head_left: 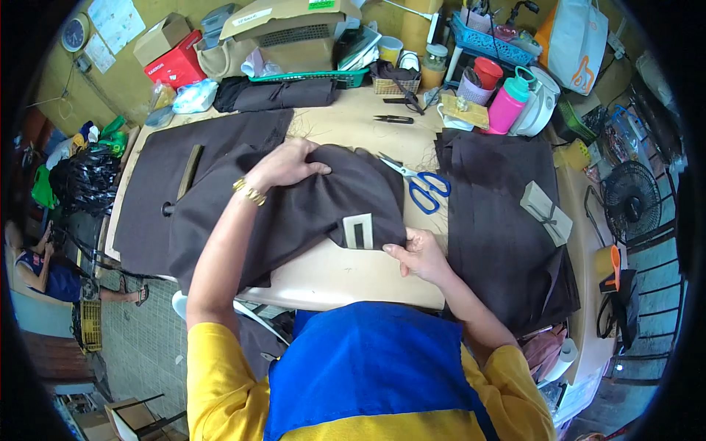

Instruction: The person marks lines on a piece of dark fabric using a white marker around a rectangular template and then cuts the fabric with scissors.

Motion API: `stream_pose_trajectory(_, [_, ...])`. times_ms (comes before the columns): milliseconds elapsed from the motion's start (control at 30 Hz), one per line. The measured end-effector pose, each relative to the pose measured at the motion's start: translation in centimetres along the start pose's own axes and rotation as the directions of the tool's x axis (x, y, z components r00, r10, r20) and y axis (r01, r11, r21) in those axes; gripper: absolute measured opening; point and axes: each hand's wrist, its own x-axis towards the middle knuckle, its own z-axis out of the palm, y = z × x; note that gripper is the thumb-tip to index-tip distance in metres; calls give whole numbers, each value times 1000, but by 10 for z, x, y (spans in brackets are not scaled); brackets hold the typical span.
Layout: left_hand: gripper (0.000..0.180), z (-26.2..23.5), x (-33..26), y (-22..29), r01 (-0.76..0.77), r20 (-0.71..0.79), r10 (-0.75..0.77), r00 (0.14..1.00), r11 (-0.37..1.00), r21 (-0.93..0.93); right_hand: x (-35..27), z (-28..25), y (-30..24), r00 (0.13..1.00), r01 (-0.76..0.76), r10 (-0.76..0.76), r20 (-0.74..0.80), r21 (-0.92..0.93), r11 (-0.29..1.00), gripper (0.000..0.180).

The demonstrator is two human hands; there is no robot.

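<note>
Across the desk point(346, 281), a rumpled dark cloth point(294, 202), partly over flatter dark fabric point(143, 206) at left. Left hand point(288, 163) — grip pinching the cloth's upper edge, fingertips partly hidden. Right hand point(423, 256) — grip pinching the lower right corner, near a pale rectangular patch point(358, 220). Blue-handled scissors point(412, 175) just beside the cloth's right edge.

Head-worn fisheye looks down; worktable point(323, 275) near below.

white lettering point(154, 69) on red box point(184, 60), orange hand sign point(585, 76) on white bag point(575, 40)
</note>
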Motion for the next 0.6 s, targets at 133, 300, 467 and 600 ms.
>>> stream_pose_trajectory(133, [39, 20, 41, -4, -140, -113, 131, 985, 987, -76, -5, -1, -14, 994, 93, -53, -97, 476, 875, 28])
stream_pose_trajectory(300, [32, -54, 11, 41, -68, -108, 34, 994, 942, -329, 23, -34, -90, 926, 253, -319, -200, -297, 921, 32])
stream_pose_trajectory(467, [115, -81, -42, 17, -280, -165, 291, 942, 414, -866, -39, 6, -190, 339, 878, -742, 579, -479, 27, 18])
stream_pose_trajectory(600, [133, -39, -3, -16, -291, -89, 343, 935, 603, -743, -72, 24, -189, 276, 955, -608, 744, -283, 87, 14])
